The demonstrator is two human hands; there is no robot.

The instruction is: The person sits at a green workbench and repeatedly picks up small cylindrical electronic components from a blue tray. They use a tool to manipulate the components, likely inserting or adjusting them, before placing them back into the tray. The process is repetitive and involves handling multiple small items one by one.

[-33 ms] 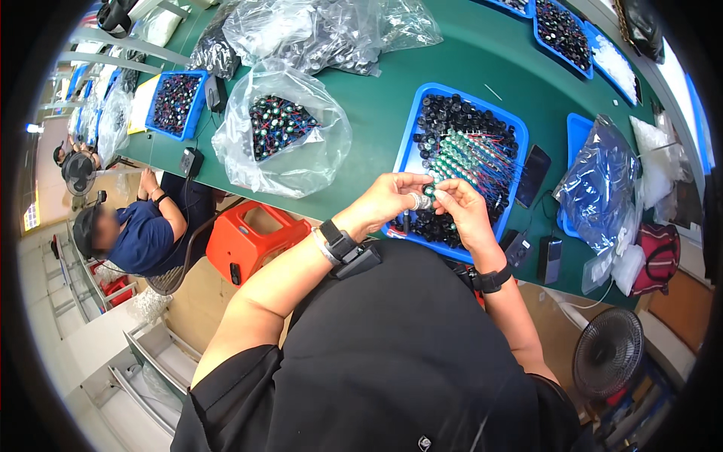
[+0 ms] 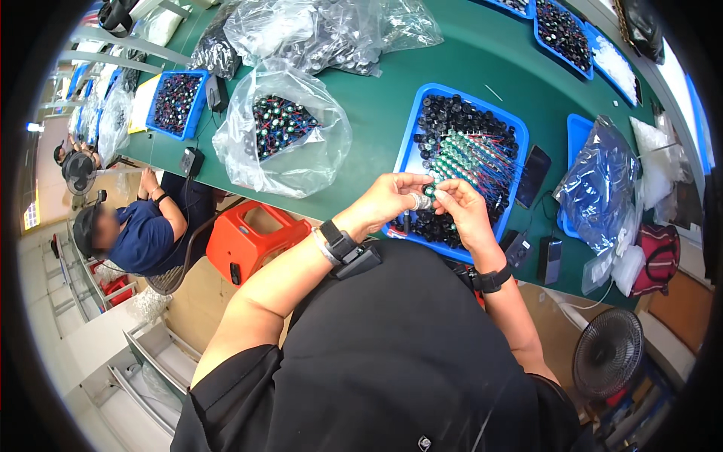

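Between my two hands is a small round black part with a green face point(image 2: 429, 190). My left hand point(image 2: 388, 200) pinches it from the left with thumb and forefinger. On its other side, the fingertips of my right hand point(image 2: 465, 209) close on the same part. Both hands are over the near edge of a blue tray point(image 2: 407, 160). Loose black round caps point(image 2: 459, 117) fill much of that tray. On top of them rests a bundle of small green discs point(image 2: 461, 157) with thin red and blue wires trailing right. My fingers hide some of the part.
Left of the tray sits an open clear bag point(image 2: 324, 162) of wired black pieces. Right of it lie a dark phone point(image 2: 533, 175), a small black box point(image 2: 550, 260) and another blue tray under a plastic bag point(image 2: 599, 181). A red stool point(image 2: 252, 239) and a seated person point(image 2: 154, 233) are at left.
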